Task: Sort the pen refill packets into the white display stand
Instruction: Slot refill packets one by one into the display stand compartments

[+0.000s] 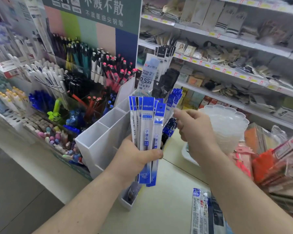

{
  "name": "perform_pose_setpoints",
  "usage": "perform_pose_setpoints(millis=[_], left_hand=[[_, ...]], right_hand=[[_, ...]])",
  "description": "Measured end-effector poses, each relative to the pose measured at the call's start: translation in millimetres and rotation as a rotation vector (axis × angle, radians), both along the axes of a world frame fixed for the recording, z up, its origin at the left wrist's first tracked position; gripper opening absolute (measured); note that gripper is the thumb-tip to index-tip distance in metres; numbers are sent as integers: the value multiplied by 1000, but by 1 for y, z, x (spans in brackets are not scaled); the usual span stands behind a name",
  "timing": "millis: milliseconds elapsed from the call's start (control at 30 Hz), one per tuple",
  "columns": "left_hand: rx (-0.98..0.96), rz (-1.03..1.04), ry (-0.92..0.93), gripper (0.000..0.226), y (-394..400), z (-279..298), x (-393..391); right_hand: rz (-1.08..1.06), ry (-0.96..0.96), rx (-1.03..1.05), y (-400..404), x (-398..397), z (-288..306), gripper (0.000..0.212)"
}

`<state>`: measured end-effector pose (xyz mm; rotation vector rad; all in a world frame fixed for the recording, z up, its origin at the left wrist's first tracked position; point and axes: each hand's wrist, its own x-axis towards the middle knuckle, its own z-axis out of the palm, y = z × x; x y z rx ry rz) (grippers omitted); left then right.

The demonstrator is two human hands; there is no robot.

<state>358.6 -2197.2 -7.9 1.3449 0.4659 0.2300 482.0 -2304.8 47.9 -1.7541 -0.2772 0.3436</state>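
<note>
In the head view, a fanned bundle of blue-and-white pen refill packets [146, 132] is being gripped by the left hand [135, 159], thumb curled across the lower front, the packets standing upright above the counter [169, 196]. The right hand [193, 130] is being held just to the right of the bundle with nothing in it — its fingers are seen loosely bent, their tips near the packets' right edge, though whether contact is being made cannot be told.

Directly behind the bundle, the white display stand [101, 141] is being shown with its thin, flat, matte plastic walls dividing it into rectangular compartments; the nearer-left compartments are open at the top, while those at the back and right are being occupied by more blue packets [174, 98], black packets [167, 81] and tall pale ones [149, 71]. Open room is being left between the two forearms and in front of the stand's low front edge.

Flat refill packets [205, 215], glossy and thin, are lying on the pale, smooth counter at lower right. A stack of translucent scalloped plastic dishes [227, 125] is standing just beyond the right hand. A crowded pen display [74, 78] is filling the left, and white shop shelves [227, 48] of small goods are running along the back right.
</note>
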Motion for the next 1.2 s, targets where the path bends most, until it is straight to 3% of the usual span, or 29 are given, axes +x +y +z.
perform_pose_setpoints(millis=[100,167,333,533,667,800,967,1100,1200], left_hand=[[-4,-105,-38,48,-8,3,10],[7,-200,-64,55,-17,2,19],[-33,-445,-69,57,-30,1,33],[-245,-663,-5,56,-26,1,48],[-215,-656,18,54,-20,3,55],[-148,-542,98,51,-13,2,58],[-24,-500,89,37,-16,0,59],[-78,-569,40,50,-16,4,56],[-235,-585,41,48,-11,3,54]], right_hand=[[181,93,-113,-28,-37,-2,35],[177,58,-214,-36,-46,-9,43],[91,18,-198,-57,-44,-11,19],[55,19,-167,-75,-42,-18,4],[-72,15,-49,-82,-38,-28,5],[-199,98,146,-86,-35,-29,25],[-127,54,180,-66,-41,-31,19],[-194,72,110,-51,-42,-39,17],[-213,75,159,-48,-45,-42,7]])
